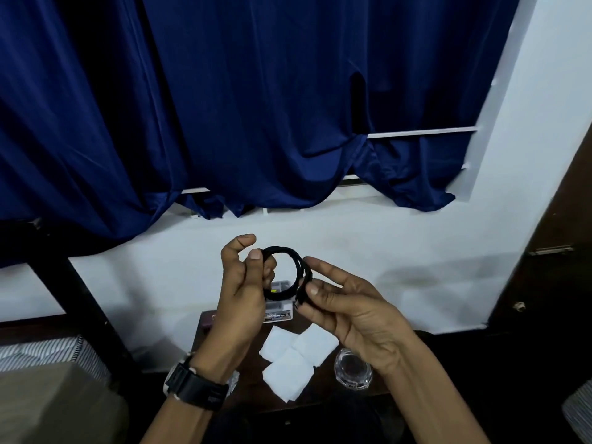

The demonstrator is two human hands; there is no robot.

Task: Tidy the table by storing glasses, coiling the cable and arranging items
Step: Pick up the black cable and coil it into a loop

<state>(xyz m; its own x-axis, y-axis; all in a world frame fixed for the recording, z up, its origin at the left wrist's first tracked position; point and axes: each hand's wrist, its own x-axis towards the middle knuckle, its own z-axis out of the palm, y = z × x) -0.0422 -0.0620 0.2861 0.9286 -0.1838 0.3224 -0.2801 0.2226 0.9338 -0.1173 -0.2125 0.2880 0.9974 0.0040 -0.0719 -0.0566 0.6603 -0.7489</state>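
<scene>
Now, at lower centre, paper squares and a glass dish sit on the dark table. Above them, mid-frame, the left hand pinches the coiled cable on one side and the right hand pinches the other. Coiling looks nearly done. Next is probably tucking in the end; free table room is tight.

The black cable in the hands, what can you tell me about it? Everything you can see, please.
The black cable is thin, matte and wound into a small round coil of several loops, held upright in the air, facing the camera. The left hand grips its left side between thumb and fingers; the right hand pinches its lower right side, where a short loose end seems to hang. Nothing else touches it.
</scene>
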